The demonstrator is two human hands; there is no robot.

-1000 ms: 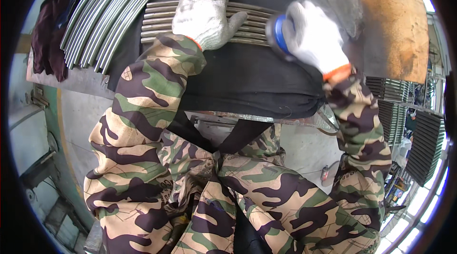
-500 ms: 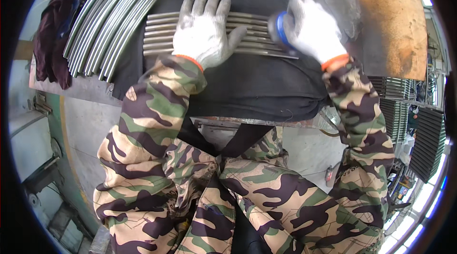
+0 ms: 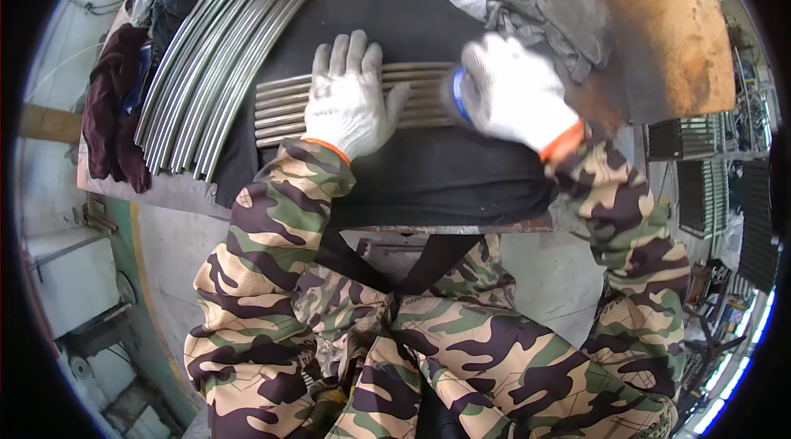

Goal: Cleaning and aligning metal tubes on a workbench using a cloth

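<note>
Several thin metal rods (image 3: 280,106) lie side by side on a black cloth (image 3: 428,179) in front of me. My left hand (image 3: 350,101), in a white knit glove with an orange cuff, lies flat across them with its fingers stretched out. At the rods' right end my right hand (image 3: 517,95), gloved the same way and smeared by motion, grips a round blue-rimmed object (image 3: 458,95). What this object is cannot be made out; its working side is hidden against the rods. The rods' right ends are covered by it and by the hand.
To the left lies a bundle of shiny metal rods (image 3: 218,77), beside a dark maroon cloth (image 3: 115,109). A crumpled grey rag (image 3: 544,15) is beyond my right hand. Brown board (image 3: 659,19) spans the table's right side. Racks of rods (image 3: 700,192) stand farther right.
My right hand has shifted slightly left along the rods with the blue-rimmed object. My left hand stays flat on them. The whole view has tilted, so the table appears lower.
</note>
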